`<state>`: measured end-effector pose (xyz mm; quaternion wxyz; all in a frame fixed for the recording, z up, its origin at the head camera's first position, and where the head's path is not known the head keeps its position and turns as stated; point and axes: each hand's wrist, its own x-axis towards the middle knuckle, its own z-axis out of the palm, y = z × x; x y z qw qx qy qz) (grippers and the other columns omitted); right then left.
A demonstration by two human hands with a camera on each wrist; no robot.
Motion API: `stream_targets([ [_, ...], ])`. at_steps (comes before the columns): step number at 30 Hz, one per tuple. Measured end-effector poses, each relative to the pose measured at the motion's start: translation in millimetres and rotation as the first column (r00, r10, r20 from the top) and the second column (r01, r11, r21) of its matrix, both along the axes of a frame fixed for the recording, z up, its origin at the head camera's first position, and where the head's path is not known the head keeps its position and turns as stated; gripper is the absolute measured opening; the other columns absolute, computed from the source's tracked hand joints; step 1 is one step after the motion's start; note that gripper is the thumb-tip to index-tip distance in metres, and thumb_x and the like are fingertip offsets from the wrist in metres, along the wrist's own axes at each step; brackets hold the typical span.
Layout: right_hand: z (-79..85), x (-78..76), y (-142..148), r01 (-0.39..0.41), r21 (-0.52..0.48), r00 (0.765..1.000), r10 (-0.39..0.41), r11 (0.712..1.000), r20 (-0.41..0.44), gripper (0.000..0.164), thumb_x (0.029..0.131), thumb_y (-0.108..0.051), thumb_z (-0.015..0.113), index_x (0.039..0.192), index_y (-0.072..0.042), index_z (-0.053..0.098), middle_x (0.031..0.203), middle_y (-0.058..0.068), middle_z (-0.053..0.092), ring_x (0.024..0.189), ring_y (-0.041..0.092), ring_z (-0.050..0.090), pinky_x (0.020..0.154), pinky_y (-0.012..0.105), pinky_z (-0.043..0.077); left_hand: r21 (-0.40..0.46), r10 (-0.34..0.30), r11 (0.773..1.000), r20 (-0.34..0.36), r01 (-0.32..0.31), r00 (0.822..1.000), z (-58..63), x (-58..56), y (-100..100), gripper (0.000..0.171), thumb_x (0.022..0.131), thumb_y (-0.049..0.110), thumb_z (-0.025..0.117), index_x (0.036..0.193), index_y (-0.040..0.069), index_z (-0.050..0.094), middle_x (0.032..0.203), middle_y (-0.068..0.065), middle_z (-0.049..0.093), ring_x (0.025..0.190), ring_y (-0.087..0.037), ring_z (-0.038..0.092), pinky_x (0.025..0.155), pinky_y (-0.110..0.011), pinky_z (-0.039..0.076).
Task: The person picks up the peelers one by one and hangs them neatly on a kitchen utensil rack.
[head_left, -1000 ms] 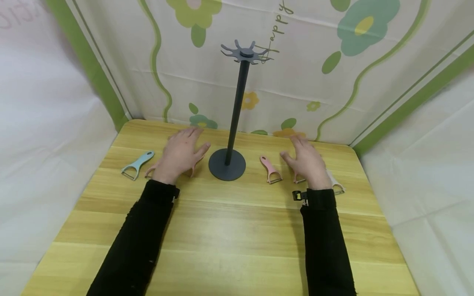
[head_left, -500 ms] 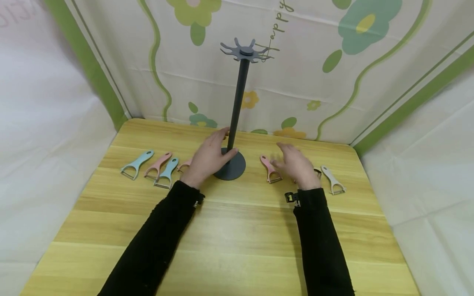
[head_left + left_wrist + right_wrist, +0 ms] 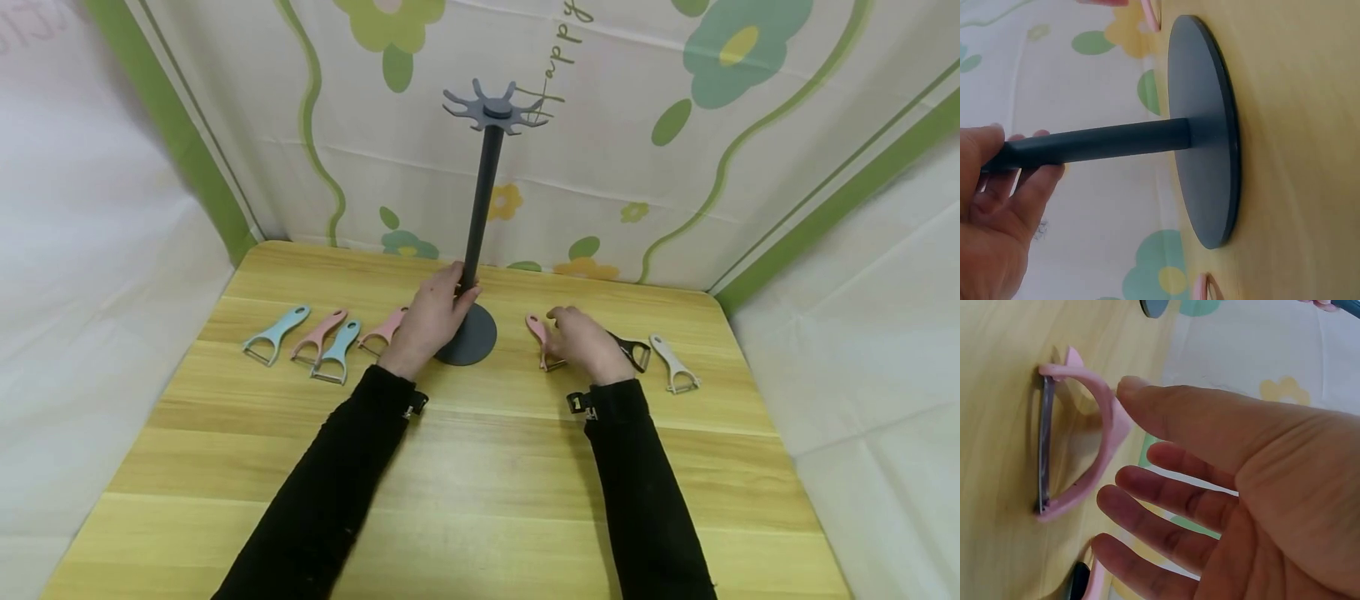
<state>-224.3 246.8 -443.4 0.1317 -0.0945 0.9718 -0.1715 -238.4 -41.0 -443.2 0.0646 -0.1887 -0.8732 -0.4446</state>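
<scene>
My left hand (image 3: 427,323) grips the lower pole of a dark grey stand (image 3: 485,192). In the left wrist view, thumb and fingers lie on opposite sides of the pole, above the round base (image 3: 1207,181). The stand's top is a ring of upturned hooks. Over on the right, my right hand (image 3: 592,343) hovers at a pink peeler (image 3: 1105,428) lying on the table. Its thumb tip is right at the peeler's neck, and the other fingers are loosely bent with nothing between them. Part of a second pink peeler (image 3: 1095,581) shows below those fingers.
Left of the stand lie a blue peeler (image 3: 279,332), a pink peeler (image 3: 322,332), another blue peeler (image 3: 341,343) and a pink peeler (image 3: 384,328). A black peeler (image 3: 636,350) and a white peeler (image 3: 670,358) lie at the right. Flowered cloth (image 3: 637,167) hangs behind the table.
My left hand has moved right from over the left peelers and taken hold of the pole. My right hand has shifted left to the pink peeler, uncovering the black and white ones.
</scene>
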Motion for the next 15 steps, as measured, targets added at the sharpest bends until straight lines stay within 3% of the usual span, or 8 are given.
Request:
stream_targets([
  [3, -2.8, -2.1, -3.5, 0.011, -0.013, 1.0, -0.01, 1.0, 0.024, 0.06, 0.125, -0.049, 0.056, 0.156, 0.001, 0.068, 0.142, 0.025, 0.077, 0.12, 0.039, 0.076, 0.111, 0.058, 0.061, 0.012, -0.013, 1.0, 0.019, 0.013, 1.0, 0.7, 0.8, -2.3, 0.016, 0.123, 0.023, 0.066, 0.13, 0.008, 0.067, 0.131, -0.02, 0.075, 0.13, -0.04, 0.081, 0.106, -0.056, 0.069],
  [6, -3.8, -1.9, -4.8, 0.013, -0.013, 0.998, -0.013, 1.0, 0.057, 0.043, 0.125, -0.035, 0.062, 0.15, -0.001, 0.071, 0.125, 0.018, 0.08, 0.098, 0.03, 0.072, 0.096, 0.05, 0.058, 0.008, -0.027, 1.0, 0.036, 0.027, 0.999, 2.5, 1.9, -4.0, 0.016, 0.123, 0.023, 0.066, 0.13, 0.009, 0.068, 0.134, -0.02, 0.076, 0.131, -0.04, 0.081, 0.107, -0.057, 0.07],
  [9, -3.8, -0.6, -4.6, 0.034, -0.01, 0.996, -0.033, 0.999, 0.083, 0.038, 0.119, -0.026, 0.073, 0.15, -0.002, 0.07, 0.122, 0.015, 0.079, 0.094, 0.027, 0.067, 0.093, 0.046, 0.055, -0.005, -0.049, 0.999, 0.043, 0.049, 0.998, 3.3, 2.3, -5.1, 0.015, 0.123, 0.023, 0.066, 0.13, 0.01, 0.068, 0.135, -0.019, 0.078, 0.134, -0.04, 0.081, 0.109, -0.057, 0.069],
  [15, -3.4, 0.2, -4.0, 0.04, -0.015, 0.994, -0.038, 0.999, 0.098, 0.033, 0.119, -0.021, 0.069, 0.146, -0.002, 0.071, 0.116, 0.014, 0.079, 0.094, 0.027, 0.066, 0.1, 0.048, 0.056, -0.02, -0.156, 0.987, 0.039, 0.157, 0.987, 4.9, 2.1, -10.4, 0.013, 0.122, 0.021, 0.068, 0.128, 0.01, 0.069, 0.133, -0.017, 0.079, 0.134, -0.039, 0.081, 0.114, -0.055, 0.067],
])
